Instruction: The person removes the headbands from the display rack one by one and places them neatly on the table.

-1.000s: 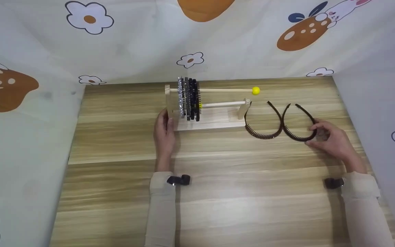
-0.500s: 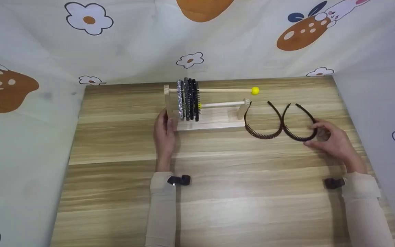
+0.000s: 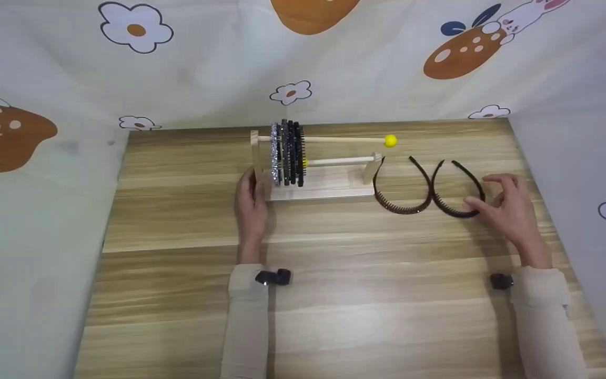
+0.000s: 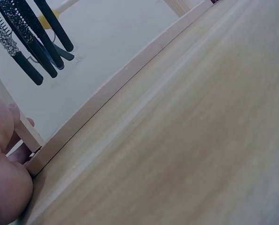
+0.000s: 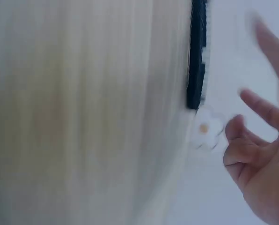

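A pale wooden headband rack [image 3: 321,192] stands on the table, with several black and silver glitter headbands [image 3: 288,152] hanging from its upper rod. My left hand [image 3: 251,210] grips the rack's left upright, thumb in front and fingers behind; the left wrist view shows it low at the base corner. Right of the rack lie a brown toothed headband [image 3: 404,210] and a black toothed headband [image 3: 455,212], side by side with their tips pointing away. My right hand [image 3: 513,210] hovers at the black headband's right side, thumb and fingers spread apart, holding nothing.
Both rods carry a yellow ball at the end, the upper one [image 3: 390,140] pointing right. The wood-grain table [image 3: 366,295] ends at a patterned curtain [image 3: 213,63] behind and at the sides.
The right hand has let go of the black headband's side, its fingers spreading and lifting a little. The left hand and the rack stay about where they were.
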{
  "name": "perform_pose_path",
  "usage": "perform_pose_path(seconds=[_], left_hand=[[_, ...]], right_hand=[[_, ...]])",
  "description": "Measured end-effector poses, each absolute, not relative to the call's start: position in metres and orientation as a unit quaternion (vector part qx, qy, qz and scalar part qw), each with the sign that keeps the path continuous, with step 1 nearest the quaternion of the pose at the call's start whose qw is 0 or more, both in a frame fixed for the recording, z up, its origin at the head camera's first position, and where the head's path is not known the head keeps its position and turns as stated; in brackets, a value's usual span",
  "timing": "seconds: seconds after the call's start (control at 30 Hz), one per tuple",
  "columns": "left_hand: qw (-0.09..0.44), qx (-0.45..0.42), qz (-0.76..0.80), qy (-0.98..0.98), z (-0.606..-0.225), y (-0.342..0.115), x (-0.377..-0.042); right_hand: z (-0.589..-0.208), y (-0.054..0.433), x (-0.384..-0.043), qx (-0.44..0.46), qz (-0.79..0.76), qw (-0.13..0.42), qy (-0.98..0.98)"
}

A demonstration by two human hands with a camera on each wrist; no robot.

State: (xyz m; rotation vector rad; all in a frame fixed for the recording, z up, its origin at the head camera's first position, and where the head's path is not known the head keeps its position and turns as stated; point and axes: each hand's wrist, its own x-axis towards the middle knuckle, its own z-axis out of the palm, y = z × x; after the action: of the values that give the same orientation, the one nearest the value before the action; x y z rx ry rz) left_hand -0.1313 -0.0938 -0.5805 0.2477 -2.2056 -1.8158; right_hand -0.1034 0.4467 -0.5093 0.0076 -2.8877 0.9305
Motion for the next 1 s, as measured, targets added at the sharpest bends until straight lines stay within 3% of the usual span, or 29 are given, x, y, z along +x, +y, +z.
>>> perform_pose_path(seconds=[0.3,0.83,1.0], left_hand=[[0.143,0.084,-0.633,-0.756,-0.580,-0.096,-0.132],[0.141,0.076,-0.651,-0.742,-0.582,-0.094,-0.131],[0.141,0.074,-0.648,-0.745,-0.582,-0.094,-0.131]], right_hand=[[-0.497,0.371,-0.115,0.066,0.299,0.160,-0.938],[-0.483,0.300,-0.114,0.128,0.380,0.268,-0.876],[-0.472,0.281,-0.107,0.108,0.457,0.266,-0.842]])
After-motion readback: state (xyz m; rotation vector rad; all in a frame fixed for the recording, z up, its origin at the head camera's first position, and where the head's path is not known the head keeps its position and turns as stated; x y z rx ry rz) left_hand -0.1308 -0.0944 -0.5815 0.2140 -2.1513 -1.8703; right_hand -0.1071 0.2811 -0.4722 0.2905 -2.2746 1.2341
